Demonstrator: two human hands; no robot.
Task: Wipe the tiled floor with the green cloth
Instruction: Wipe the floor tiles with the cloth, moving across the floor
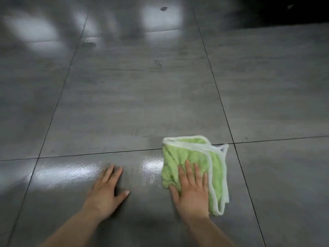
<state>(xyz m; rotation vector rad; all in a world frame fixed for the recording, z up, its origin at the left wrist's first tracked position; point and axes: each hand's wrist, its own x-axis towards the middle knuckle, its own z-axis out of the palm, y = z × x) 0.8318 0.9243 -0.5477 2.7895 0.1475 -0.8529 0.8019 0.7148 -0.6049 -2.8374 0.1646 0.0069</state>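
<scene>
Keep your right hand (192, 191) spread flat on the green cloth (194, 163), sweeping far over the tiled floor (135, 97), left hand (106, 189) open, empty, bracing

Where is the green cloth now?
In the head view, lower right: the green cloth lies on the tiled floor under the flat right hand, across a grout line.
</scene>
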